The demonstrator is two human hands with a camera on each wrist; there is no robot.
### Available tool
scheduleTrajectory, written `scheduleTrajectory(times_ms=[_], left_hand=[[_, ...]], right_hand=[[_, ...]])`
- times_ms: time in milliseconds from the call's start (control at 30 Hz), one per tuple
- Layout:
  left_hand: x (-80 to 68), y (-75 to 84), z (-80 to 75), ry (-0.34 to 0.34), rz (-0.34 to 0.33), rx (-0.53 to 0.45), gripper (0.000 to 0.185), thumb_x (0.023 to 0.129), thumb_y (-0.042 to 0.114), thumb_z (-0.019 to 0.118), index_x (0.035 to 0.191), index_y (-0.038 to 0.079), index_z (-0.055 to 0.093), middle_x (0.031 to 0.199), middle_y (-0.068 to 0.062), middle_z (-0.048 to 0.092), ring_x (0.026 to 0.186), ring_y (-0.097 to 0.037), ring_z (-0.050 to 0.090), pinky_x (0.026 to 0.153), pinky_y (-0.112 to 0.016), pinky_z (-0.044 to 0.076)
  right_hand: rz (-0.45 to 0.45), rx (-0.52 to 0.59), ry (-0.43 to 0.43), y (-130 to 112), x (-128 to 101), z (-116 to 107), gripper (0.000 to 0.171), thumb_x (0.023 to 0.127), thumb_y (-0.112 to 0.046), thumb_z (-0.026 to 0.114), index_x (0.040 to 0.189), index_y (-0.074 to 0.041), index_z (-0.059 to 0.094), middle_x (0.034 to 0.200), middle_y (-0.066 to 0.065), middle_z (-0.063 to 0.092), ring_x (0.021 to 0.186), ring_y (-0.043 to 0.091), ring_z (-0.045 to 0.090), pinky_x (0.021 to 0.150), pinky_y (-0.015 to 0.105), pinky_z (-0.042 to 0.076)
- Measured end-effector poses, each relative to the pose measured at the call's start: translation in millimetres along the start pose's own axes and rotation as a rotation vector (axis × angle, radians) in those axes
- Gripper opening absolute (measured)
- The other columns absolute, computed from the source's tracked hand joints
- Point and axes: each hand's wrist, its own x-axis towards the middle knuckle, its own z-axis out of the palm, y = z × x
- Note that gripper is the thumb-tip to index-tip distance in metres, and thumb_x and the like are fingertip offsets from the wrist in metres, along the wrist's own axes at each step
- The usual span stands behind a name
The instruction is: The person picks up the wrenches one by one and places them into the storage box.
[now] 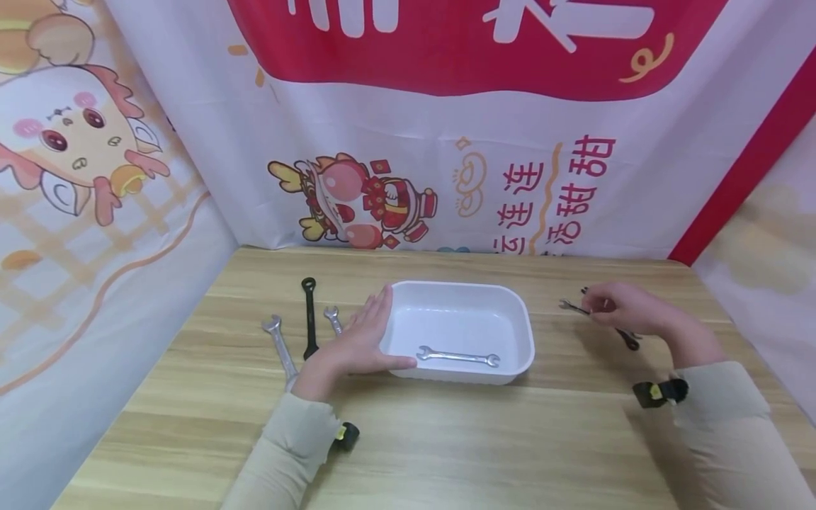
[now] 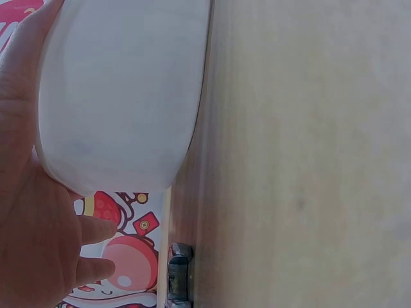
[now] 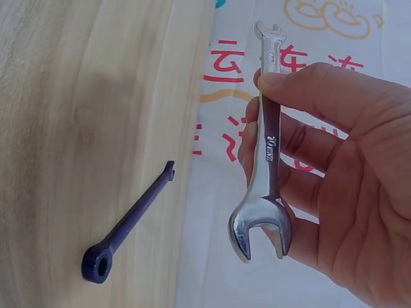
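Note:
My right hand [image 1: 627,309] is lifted at the right side of the table, pinching a silver double open-end wrench [image 3: 262,160] between thumb and fingers. Its larger jaw end points down in the right wrist view. Below and beside that hand lies a black ring-ended wrench [image 3: 128,224] on the tabletop. At the left end of a white plastic tray [image 1: 529,340], my left hand [image 1: 357,343] rests with spread, straight fingers along the wall and the thumb at the front rim. Inside the tray, near its front wall, lies another silver open-end wrench [image 1: 455,355].
Left of the tray lie a large silver wrench [image 1: 280,347], a black wrench [image 1: 310,312] and a small silver wrench [image 1: 333,319], partly hidden by the left hand. A printed cloth [image 1: 382,127] hangs behind the wooden table [image 1: 478,446].

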Motion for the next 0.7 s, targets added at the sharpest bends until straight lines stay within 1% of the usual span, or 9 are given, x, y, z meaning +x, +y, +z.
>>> scheduleTrajectory(times_ms=[200,433,700], left_hand=[[-0.6,1.3,-0.4,-0.002,-0.005,-0.002,0.132,0.073,0.073,0.072,0.159,0.022,-0.015,0.168,0.005,-0.011,0.157,-0.026,-0.005,0.125,-0.057,0.007],[-2.0,2.2,-0.7,0.0,-0.003,-0.001,0.131,0.074,0.07,0.072,0.159,0.022,-0.015,0.169,0.005,-0.011,0.157,-0.027,-0.005,0.125,-0.057,0.007],[-2.3,3.4,-0.4,0.002,-0.003,0.004,0.131,0.074,0.071,0.072,0.159,0.023,-0.015,0.169,0.004,-0.01,0.157,-0.027,-0.004,0.125,-0.057,0.007]], right_hand=[[0.0,0.012,0.004,-5.7,0.5,-2.5,0.011,0.092,-0.007,0.066,0.103,-0.006,0.068,0.093,0.006,0.068,0.084,0.017,0.058,0.074,0.032,0.054],[0.007,0.025,-0.001,-11.7,4.7,-4.9,0.01,0.093,-0.007,0.065,0.102,-0.007,0.069,0.094,0.008,0.067,0.084,0.019,0.057,0.073,0.032,0.053],[-0.016,0.045,0.009,-21.7,10.9,-8.0,0.01,0.093,-0.008,0.065,0.102,-0.011,0.068,0.091,0.003,0.066,0.084,0.018,0.057,0.073,0.031,0.053]])
